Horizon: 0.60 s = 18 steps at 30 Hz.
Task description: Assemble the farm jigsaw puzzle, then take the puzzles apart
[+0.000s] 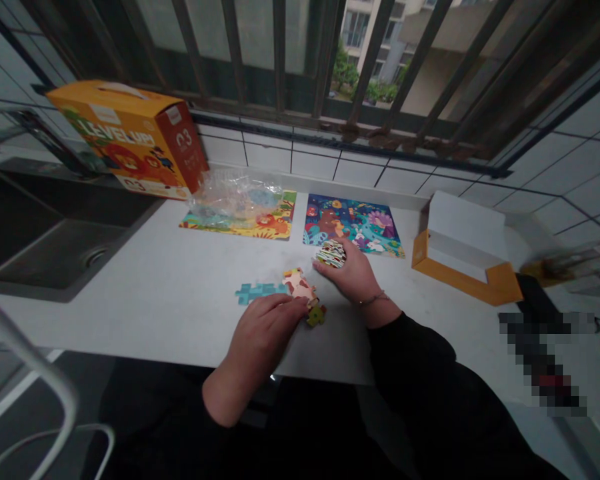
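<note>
My right hand (pixel 353 270) is wrapped round a stack of puzzle pieces (pixel 331 254), whose striped edges show between thumb and fingers. It is raised a little above the white countertop. My left hand (pixel 265 333) lies lower and to the left, its fingers pressed together at the puzzle pieces; the fingertips are partly hidden. By those fingertips is a green puzzle piece (pixel 316 315). Just above them lie cream pieces with brown patches (pixel 300 285), which look joined. Light blue puzzle pieces (pixel 260 292) lie to their left, partly behind my left hand.
At the back lie a lion picture sheet (pixel 280 223) under crumpled clear plastic (pixel 235 200) and a dark blue animal picture sheet (pixel 353 223). An orange box (pixel 135 143) stands beside the sink (pixel 80 247). An opened orange-and-white box (pixel 460 267) is at the right.
</note>
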Each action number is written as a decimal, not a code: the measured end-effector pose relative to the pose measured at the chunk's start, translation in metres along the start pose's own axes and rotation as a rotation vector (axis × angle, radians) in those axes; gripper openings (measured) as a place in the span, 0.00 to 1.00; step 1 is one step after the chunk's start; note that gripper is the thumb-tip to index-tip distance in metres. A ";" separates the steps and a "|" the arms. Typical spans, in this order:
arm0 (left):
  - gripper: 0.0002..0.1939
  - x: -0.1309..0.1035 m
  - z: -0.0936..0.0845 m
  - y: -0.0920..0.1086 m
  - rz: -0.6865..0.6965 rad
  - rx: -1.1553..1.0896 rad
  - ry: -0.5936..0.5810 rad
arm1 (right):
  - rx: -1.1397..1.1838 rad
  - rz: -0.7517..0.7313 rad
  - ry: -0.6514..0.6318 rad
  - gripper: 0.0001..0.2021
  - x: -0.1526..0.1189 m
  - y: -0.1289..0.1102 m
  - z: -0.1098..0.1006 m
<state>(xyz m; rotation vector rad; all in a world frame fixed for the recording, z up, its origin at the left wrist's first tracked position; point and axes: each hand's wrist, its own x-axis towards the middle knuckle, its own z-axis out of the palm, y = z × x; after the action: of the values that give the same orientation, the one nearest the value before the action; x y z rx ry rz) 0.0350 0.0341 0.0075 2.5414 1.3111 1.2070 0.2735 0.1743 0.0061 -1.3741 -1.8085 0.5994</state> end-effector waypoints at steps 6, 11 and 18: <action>0.11 0.025 0.025 -0.009 0.025 -0.117 -0.003 | 0.055 0.024 0.013 0.33 0.000 -0.003 -0.001; 0.19 0.024 0.027 -0.009 -0.025 -0.124 -0.155 | 0.050 0.019 0.008 0.32 0.000 -0.006 -0.002; 0.42 0.019 0.001 -0.016 -0.095 -0.014 -0.358 | 0.069 0.007 0.001 0.32 0.000 -0.006 -0.002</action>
<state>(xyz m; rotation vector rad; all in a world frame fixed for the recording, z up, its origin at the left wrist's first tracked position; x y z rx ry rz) 0.0316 0.0579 0.0132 2.4980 1.3101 0.6970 0.2721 0.1726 0.0117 -1.3350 -1.7667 0.6585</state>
